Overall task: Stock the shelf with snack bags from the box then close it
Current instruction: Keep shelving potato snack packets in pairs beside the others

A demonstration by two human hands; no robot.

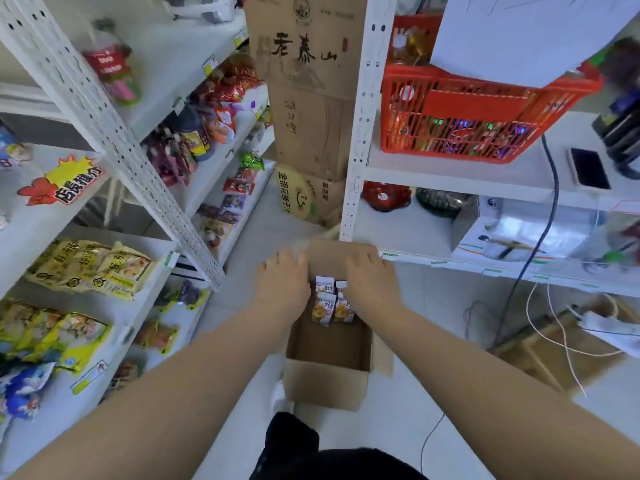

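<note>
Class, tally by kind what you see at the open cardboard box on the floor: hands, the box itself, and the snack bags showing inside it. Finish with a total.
Hands: 2 (left hand, right hand)
Open box: 1
Snack bags showing inside: 4
Total: 7

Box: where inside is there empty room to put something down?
The near half of the box is bare, between the snack bags and its near wall. The far end is crowded: the bags sit there with the left hand and right hand on either side.
</note>
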